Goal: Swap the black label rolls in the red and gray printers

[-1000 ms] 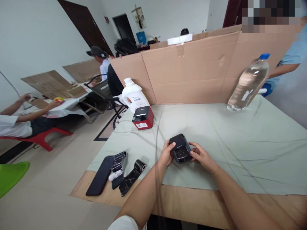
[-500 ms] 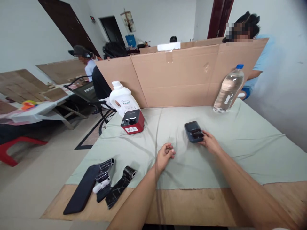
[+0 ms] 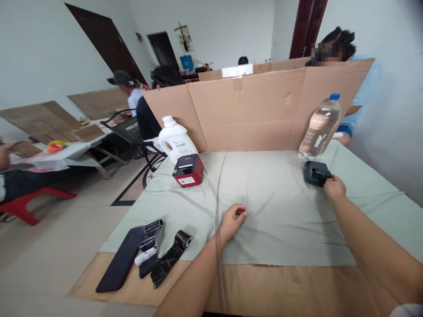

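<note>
My right hand grips the near side of a small black label printer, which rests on the pale green cloth at the far right, just in front of a clear water bottle. My left hand lies on the cloth near the middle with its fingers curled and nothing in it. A red and black printer stands at the far left of the cloth.
A white jug stands behind the red printer. Black marbled sheets, rolls and a small white roll lie at the table's near left corner. A cardboard screen walls the far edge. A person in blue stands behind it at right; others sit at left.
My right hand has slid the black printer from in front of me to the far right, beside the bottle. My left hand let go of it and now rests on the cloth.
</note>
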`<state>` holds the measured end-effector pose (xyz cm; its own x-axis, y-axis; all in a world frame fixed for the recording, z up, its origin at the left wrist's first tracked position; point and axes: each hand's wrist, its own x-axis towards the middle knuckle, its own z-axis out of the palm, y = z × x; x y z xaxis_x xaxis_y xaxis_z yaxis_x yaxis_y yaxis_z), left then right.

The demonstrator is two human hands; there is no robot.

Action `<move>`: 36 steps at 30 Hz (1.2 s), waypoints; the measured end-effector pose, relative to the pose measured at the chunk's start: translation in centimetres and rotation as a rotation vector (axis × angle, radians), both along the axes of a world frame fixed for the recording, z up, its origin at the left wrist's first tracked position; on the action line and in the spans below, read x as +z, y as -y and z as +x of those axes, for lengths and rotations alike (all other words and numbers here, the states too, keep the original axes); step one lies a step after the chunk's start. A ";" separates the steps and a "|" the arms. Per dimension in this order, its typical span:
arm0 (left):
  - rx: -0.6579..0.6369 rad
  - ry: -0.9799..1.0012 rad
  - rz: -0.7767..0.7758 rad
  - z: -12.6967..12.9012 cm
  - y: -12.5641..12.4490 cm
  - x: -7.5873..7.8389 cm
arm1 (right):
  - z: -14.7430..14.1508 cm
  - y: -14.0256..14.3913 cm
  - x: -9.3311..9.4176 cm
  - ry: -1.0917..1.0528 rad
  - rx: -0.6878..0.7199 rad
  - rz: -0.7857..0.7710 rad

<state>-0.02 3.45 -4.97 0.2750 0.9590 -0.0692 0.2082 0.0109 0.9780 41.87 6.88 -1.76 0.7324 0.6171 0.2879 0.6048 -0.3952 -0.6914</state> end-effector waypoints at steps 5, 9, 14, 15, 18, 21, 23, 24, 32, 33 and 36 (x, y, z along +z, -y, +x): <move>0.001 -0.154 0.129 0.4 0.2 -0.1 | -5.6 1.5 -0.8 0.092 0.007 0.087; -0.089 -0.282 0.178 0.2 -2.0 2.3 | -12.3 4.1 -2.7 0.271 0.332 0.287; 0.238 -0.586 0.562 -4.6 -9.9 9.9 | -16.3 6.2 -5.1 0.218 0.508 0.224; 0.305 -0.709 0.589 -6.1 -11.5 11.3 | -16.4 6.3 -5.4 0.208 0.516 0.222; 0.505 -1.010 0.428 -10.5 -15.4 13.7 | -16.1 6.1 -5.8 0.186 0.516 0.215; 0.588 -1.075 0.107 -13.6 -16.9 13.0 | -16.0 5.9 -5.8 0.192 0.528 0.191; 0.609 -1.042 0.082 -14.5 -17.0 11.6 | -16.1 5.9 -5.8 0.198 0.534 0.189; 0.624 -1.027 0.125 -14.7 -16.9 11.0 | -16.2 5.9 -5.8 0.198 0.534 0.190; 0.812 -0.946 0.216 -10.4 -14.4 11.3 | -16.4 5.9 -5.7 0.157 0.537 0.178; 0.794 -0.938 0.229 -9.3 -13.6 11.7 | -16.4 5.9 -5.6 0.152 0.538 0.178; 0.642 -0.891 0.302 -5.8 -10.4 12.4 | -16.4 5.9 -5.5 0.134 0.549 0.179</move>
